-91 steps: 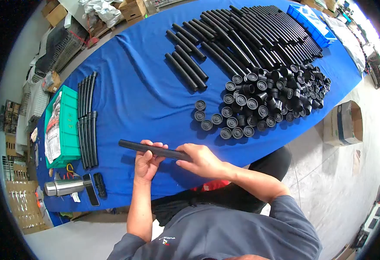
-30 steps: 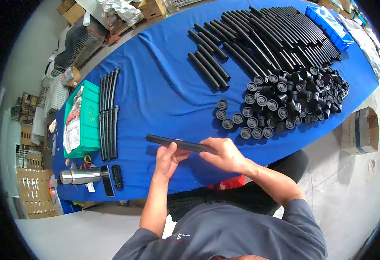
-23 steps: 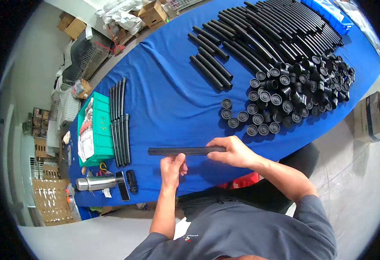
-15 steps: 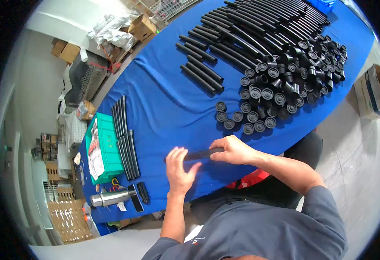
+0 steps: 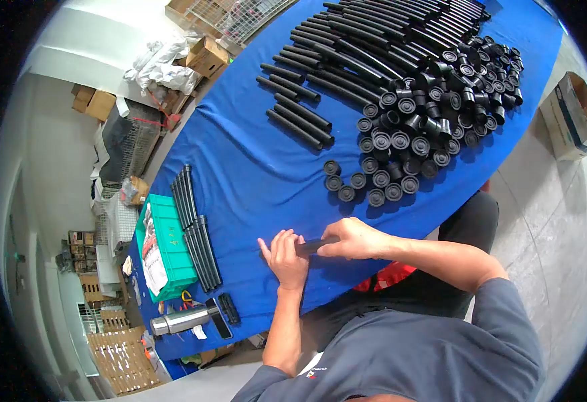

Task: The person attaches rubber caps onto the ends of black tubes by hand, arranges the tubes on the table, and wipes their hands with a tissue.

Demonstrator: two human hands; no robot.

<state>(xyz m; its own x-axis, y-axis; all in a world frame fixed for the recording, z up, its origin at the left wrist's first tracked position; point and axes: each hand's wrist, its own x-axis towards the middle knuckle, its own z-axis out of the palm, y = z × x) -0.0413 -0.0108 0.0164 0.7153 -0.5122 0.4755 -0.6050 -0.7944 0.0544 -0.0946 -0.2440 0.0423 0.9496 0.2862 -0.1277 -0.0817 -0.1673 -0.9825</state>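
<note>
A black tube (image 5: 312,246) lies between my two hands, low over the blue cloth. My right hand (image 5: 352,240) is wrapped round its right part. At the tube's left end, my left hand (image 5: 285,258) has its fingers stretched up and lies against it, hiding that end. Beyond my hands, black round caps (image 5: 400,141) are heaped on the cloth, with several set apart at the heap's left edge. Behind them lie rows of black tubes (image 5: 360,60). To the left, two groups of capped tubes (image 5: 201,251) rest beside a green crate.
The blue cloth (image 5: 240,181) covers the table. A green crate (image 5: 176,248) with printed paper stands at its left edge. Near it are a steel bottle (image 5: 181,321), a phone (image 5: 219,319) and a black object (image 5: 229,309). A cardboard box (image 5: 571,120) is on the floor at right.
The view has turned and shifted. My left hand has gone from gripping under the tube to lying over its left end with fingers raised. My right hand still holds the tube.
</note>
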